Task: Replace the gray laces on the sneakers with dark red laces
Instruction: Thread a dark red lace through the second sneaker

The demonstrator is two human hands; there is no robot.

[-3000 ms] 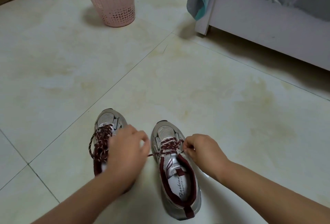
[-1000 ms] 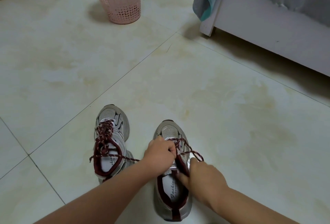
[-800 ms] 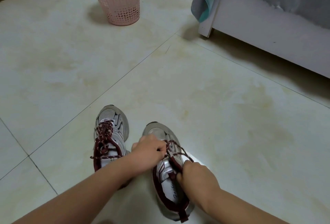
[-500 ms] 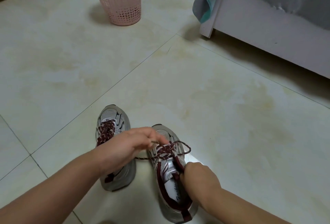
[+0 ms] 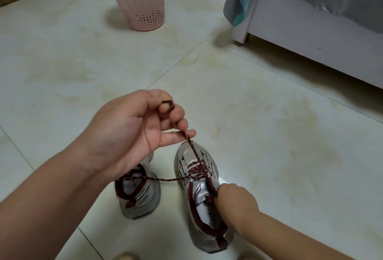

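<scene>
1. Two silver-gray sneakers stand side by side on the tiled floor point(image 5: 269, 135), toes pointing away from the person.
2. The right sneaker point(image 5: 199, 177) already carries the dark red lace point(image 5: 194, 152) criss-crossed through its eyelets.
3. The left hand point(image 5: 132, 131) is raised above the shoes, palm turned up, its fingers point(image 5: 178, 134) curled round one end of that lace, which runs taut from the eyelets up to the hand.
4. The other end of the lace trails sideways from the eyelets, across the gap towards the left sneaker point(image 5: 141, 195).
5. The right hand point(image 5: 234, 199) grips the right sneaker at its collar, fingers tucked inside the opening beside the tongue.
6. The left sneaker is partly hidden behind the left wrist.
7. Farther off stand a pink basket point(image 5: 138, 1) and a white bed frame point(image 5: 310, 38) with gray bedding hanging over it.
</scene>
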